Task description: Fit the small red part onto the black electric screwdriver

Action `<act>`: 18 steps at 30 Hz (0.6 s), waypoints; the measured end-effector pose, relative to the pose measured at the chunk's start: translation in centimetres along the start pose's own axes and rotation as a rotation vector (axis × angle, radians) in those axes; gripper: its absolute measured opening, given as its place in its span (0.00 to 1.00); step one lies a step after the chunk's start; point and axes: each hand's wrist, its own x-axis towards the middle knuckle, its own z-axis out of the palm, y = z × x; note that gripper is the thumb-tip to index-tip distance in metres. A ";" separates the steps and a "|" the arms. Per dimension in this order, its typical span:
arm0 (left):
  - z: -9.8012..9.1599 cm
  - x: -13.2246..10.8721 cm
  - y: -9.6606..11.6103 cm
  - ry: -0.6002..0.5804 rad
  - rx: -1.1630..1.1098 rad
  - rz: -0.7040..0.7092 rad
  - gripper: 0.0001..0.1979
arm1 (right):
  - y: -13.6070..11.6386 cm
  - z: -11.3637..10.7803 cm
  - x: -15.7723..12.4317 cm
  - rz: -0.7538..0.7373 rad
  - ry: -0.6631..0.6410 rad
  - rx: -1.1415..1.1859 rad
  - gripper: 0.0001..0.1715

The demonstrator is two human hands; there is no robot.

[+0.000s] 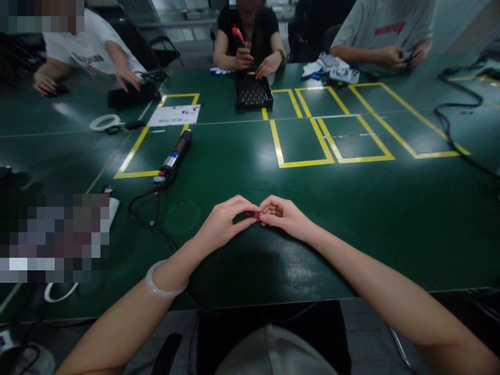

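Both my hands meet over the near middle of the green table point(351, 219). My left hand point(222, 224) and my right hand point(283, 214) pinch a small red and dark part point(255, 214) between their fingertips; what the part is I cannot make out. A pale bangle point(162, 286) circles my left wrist. An electric screwdriver point(175, 156) with a black cable lies to the left, beyond my left hand.
Yellow tape rectangles point(304, 140) mark the table's middle. A black tray point(252, 92) sits before a person opposite holding a red tool point(238, 35). Two other people sit at the far left and far right. A white paper point(174, 114) and cables point(449, 125) lie about.
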 end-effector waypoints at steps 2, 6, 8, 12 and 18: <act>0.0 0.0 0.1 0.001 -0.007 -0.027 0.11 | 0.0 0.0 0.0 -0.029 0.011 -0.021 0.18; -0.1 0.0 0.1 -0.006 -0.039 -0.073 0.08 | -0.1 0.1 -0.2 -0.134 0.034 -0.172 0.13; -0.2 0.0 0.0 -0.009 -0.044 -0.066 0.07 | -0.1 0.2 -0.3 -0.179 0.040 -0.259 0.11; -0.1 -0.1 -0.2 0.002 -0.045 -0.048 0.06 | -0.3 0.3 -0.4 -0.229 0.071 -0.375 0.11; -0.4 0.0 0.1 -0.049 0.016 -0.091 0.10 | -0.9 0.2 -0.7 -0.302 0.081 -0.604 0.07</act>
